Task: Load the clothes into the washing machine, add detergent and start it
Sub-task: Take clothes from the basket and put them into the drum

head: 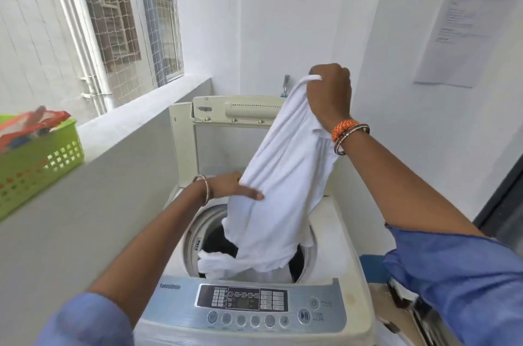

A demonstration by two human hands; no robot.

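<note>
Both hands [329, 90] [232, 185] grip white garment [283, 175] — hanging into drum [198, 235].

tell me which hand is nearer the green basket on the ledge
Left. The left hand holds the white garment low over the drum, on the green basket side. The right hand grips the garment's top, higher and farther right.

The white garment [283, 181] hides most of the drum opening [209, 235] and the left hand's [232, 185] fingers. The frame's left edge crops the green basket [36, 158]. Control panel [243, 299] labels blur unreadably.
</note>
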